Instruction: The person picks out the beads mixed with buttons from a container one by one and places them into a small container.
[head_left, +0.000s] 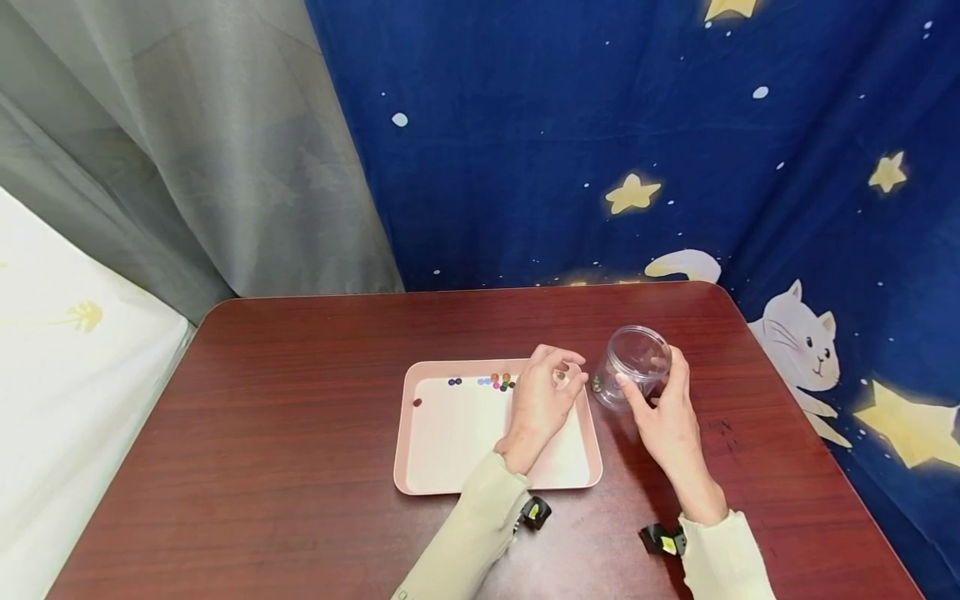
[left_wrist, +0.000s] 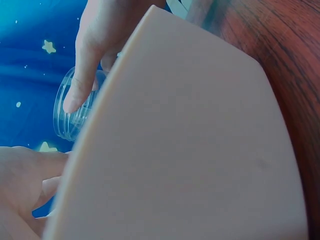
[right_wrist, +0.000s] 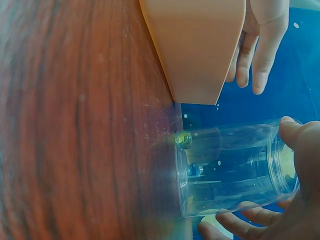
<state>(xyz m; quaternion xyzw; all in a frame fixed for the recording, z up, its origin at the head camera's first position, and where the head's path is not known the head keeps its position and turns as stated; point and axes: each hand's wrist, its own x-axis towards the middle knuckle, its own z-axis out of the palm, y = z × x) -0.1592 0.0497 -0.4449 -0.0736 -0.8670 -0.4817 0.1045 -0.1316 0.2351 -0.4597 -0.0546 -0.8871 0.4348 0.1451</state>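
My right hand (head_left: 670, 425) grips a clear plastic jar (right_wrist: 230, 167) just right of the tray, thumb on the near side and fingers round the far side. The jar's mouth faces up, and a few small beads (right_wrist: 185, 139) lie near its bottom. Over the right end of a pink tray (head_left: 402, 433) is my left hand (head_left: 538, 400), its fingers bent loosely toward the jar. A gap shows between its thumb and index finger; a small brownish spot appears there, but I cannot tell whether it lies on the tray. In the right wrist view its fingers (right_wrist: 264, 60) hang down apart.
Several coloured beads (head_left: 496, 379) lie along the tray's far side, with two dark blue beads (head_left: 454, 382) to their left. One dark red bead (head_left: 417, 402) sits near the left rim. A reddish-brown table (head_left: 285, 433) carries everything; a blue curtain (head_left: 525, 167) hangs behind.
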